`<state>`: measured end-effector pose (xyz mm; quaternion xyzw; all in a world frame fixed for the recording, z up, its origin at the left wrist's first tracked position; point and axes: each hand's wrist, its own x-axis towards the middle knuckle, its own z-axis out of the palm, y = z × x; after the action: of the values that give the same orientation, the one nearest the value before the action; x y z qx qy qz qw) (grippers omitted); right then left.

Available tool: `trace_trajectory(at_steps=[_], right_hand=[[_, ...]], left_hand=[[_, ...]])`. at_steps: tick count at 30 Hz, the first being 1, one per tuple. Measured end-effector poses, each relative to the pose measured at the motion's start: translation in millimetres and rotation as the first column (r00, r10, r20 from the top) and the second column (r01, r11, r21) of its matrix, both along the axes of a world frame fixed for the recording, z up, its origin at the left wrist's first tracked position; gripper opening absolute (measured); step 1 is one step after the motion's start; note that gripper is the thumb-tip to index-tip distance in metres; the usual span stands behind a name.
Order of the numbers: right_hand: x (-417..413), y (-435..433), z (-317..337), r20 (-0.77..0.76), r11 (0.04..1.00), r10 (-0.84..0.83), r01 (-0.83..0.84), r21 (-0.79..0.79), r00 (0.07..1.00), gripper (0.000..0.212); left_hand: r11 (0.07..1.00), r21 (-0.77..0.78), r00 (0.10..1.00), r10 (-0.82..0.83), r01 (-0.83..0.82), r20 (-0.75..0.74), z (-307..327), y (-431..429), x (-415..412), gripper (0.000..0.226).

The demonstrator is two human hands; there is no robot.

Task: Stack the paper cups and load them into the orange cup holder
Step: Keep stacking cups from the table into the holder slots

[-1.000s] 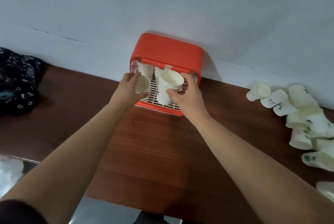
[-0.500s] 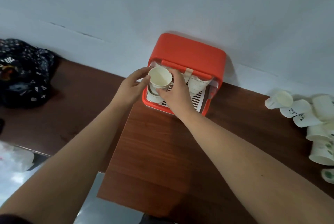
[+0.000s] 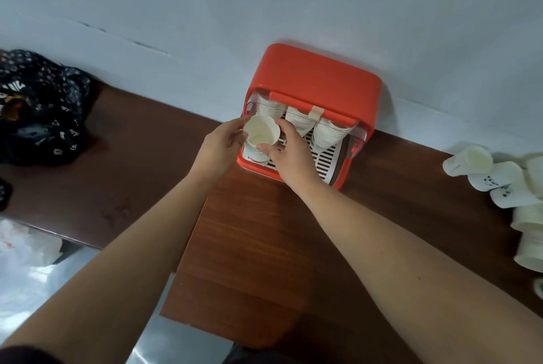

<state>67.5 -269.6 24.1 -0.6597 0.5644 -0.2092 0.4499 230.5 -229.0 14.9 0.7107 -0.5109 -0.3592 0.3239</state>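
The orange cup holder stands against the wall with its front open over a white slatted tray. Stacks of white paper cups hang inside it. At the holder's front left corner, both hands hold a short stack of paper cups, mouth up. My left hand grips the stack from the left. My right hand pinches its rim and side from the right. The lower cups of the stack are partly hidden by my fingers.
Several loose paper cups lie in a heap on the brown table at the far right. A black patterned bag sits at the left against the wall. A white plastic bag lies at the lower left.
The cup in my right hand went from the holder's middle to the left and now sits in the cup my left hand held. The view has shifted left.
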Motion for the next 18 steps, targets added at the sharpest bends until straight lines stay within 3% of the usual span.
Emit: trace_trajectory(at_steps=[8, 12, 18], right_hand=[[-16.3, 3.2, 14.1, 0.017, 0.999, 0.032, -0.033, 0.027, 0.999, 0.066], [-67.7, 19.0, 19.6, -0.112, 0.998, 0.063, -0.059, 0.033, 0.992, 0.055], [-205.8, 46.2, 15.9, -0.400, 0.997, 0.072, -0.056, 0.052, 0.914, 0.050]], left_hand=[[0.994, 0.046, 0.995, 0.093, -0.095, 0.047, 14.1, 18.0, -6.5, 0.042], [0.984, 0.106, 0.987, 0.130, -0.140, 0.097, 19.8, 46.6, -18.8, 0.034], [0.972, 0.194, 0.974, -0.165, 0.134, 0.158, 5.2, 78.7, -109.6, 0.017]])
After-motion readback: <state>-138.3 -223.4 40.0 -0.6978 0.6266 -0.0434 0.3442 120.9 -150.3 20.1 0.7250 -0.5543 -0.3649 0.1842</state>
